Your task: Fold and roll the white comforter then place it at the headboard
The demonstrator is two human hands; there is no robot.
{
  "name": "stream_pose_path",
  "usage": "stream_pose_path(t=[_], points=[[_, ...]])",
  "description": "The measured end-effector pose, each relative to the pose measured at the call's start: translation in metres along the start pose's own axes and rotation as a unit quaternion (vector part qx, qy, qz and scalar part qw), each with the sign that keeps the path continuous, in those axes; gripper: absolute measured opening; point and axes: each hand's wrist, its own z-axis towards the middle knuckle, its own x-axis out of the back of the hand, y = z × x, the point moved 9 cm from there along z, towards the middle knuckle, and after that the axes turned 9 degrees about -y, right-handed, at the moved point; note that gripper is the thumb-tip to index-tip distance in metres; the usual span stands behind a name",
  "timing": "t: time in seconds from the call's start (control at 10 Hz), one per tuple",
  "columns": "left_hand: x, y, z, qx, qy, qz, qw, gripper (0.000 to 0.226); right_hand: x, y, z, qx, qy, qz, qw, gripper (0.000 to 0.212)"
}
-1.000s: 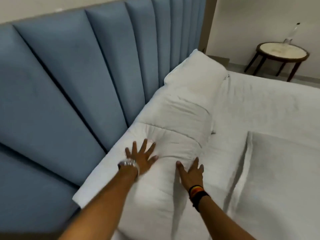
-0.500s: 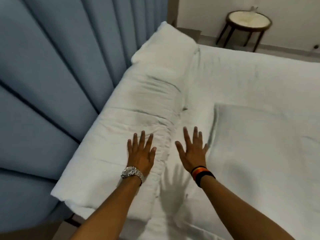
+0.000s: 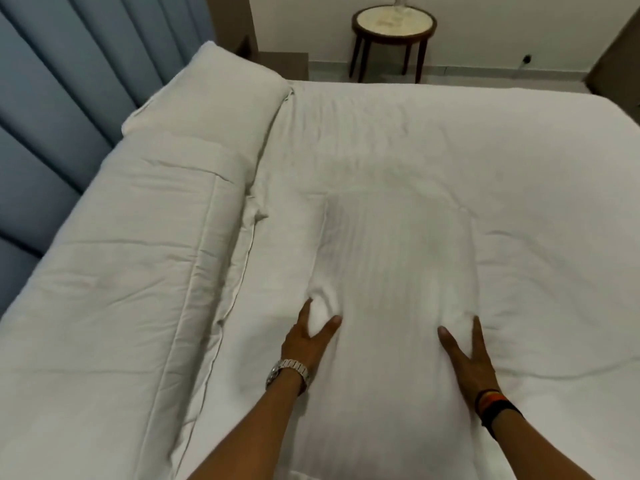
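So the white comforter (image 3: 114, 289) was already folded into a long thick band and lay along the left side of the bed, its far long edge right up against the blue padded headboard (image 3: 59, 109). At the far end of that band sat a pillow (image 3: 214, 102), also touching the headboard, and the comforter's end was tucked up against it. The near long edge of the band showed a piped seam running down toward the person, with a little corner of fabric poking out about halfway along.

Both hands were off the comforter and on a flat pillow (image 3: 398, 271) lying on the bed sheet (image 3: 485, 150), just beside that piped edge. The left hand (image 3: 308, 341), with a metal watch (image 3: 287, 372) on the wrist, had thumb and fingers spread apart, pinching up a small bump of white cloth between them. The right hand (image 3: 467, 355), with dark and orange bands (image 3: 491, 407) at the wrist, was splayed the same way at the pillow's right edge, fabric bunched between thumb and fingers. Whether either really had a grip or was just pressing, I couldn't tell.

Loads of open room otherwise: the whole right half of the mattress was bare sheet with a few creases. Beyond the far edge of the bed was a strip of floor and a small round bench (image 3: 393, 26) against the wall, well apart from everything.
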Motion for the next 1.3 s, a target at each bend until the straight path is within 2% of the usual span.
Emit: stream_pose_path(t=[0.1, 0.2, 0.3, 0.4, 0.5, 0.6, 0.7, 0.8, 0.9, 1.0, 1.1, 1.2, 1.3], points=[[0.005, 0.048, -0.023, -0.073, 0.053, 0.008, 0.996, 0.083, -0.006, -0.029, -0.006, 0.072, 0.034, 0.071, 0.994, 0.089], [0.043, 0.116, -0.062, -0.167, 0.118, 0.041, 0.978, 0.069, -0.017, -0.077, -0.030, 0.134, 0.053, 0.127, 0.981, 0.082], [0.101, 0.181, -0.096, -0.226, 0.174, 0.084, 0.955, 0.072, -0.041, -0.128, -0.052, 0.170, 0.038, 0.168, 0.970, 0.080], [0.191, 0.222, -0.148, -0.261, 0.241, 0.142, 0.924, 0.071, -0.094, -0.192, -0.092, 0.204, 0.003, 0.197, 0.959, 0.081], [0.300, 0.230, -0.201, -0.253, 0.298, 0.188, 0.901, 0.067, -0.170, -0.257, -0.143, 0.262, -0.041, 0.187, 0.946, 0.084], [0.409, 0.196, -0.226, -0.178, 0.326, 0.233, 0.899, 0.070, -0.259, -0.293, -0.189, 0.281, -0.109, 0.140, 0.943, 0.087], [0.497, 0.120, -0.215, -0.066, 0.312, 0.279, 0.906, 0.092, -0.357, -0.287, -0.207, 0.246, -0.173, 0.054, 0.952, 0.091], [0.533, 0.045, -0.182, -0.043, 0.325, 0.313, 0.891, 0.105, -0.428, -0.280, -0.204, 0.234, -0.141, -0.063, 0.960, 0.099], [0.506, -0.003, -0.139, -0.114, 0.277, 0.369, 0.880, 0.077, -0.486, -0.297, -0.209, 0.329, -0.091, -0.220, 0.914, 0.089], [0.487, -0.029, -0.118, -0.137, 0.286, 0.372, 0.873, 0.067, -0.515, -0.284, -0.195, 0.313, -0.093, -0.331, 0.885, 0.083], [0.482, -0.024, -0.120, -0.131, 0.289, 0.395, 0.862, 0.067, -0.506, -0.269, -0.182, 0.277, -0.114, -0.347, 0.889, 0.083], [0.488, 0.018, -0.135, -0.153, 0.282, 0.373, 0.871, 0.066, -0.485, -0.292, -0.197, 0.285, -0.128, -0.294, 0.903, 0.082], [0.493, 0.091, -0.157, -0.224, 0.291, 0.384, 0.847, 0.066, -0.434, -0.336, -0.239, 0.373, -0.082, -0.122, 0.916, 0.053]])
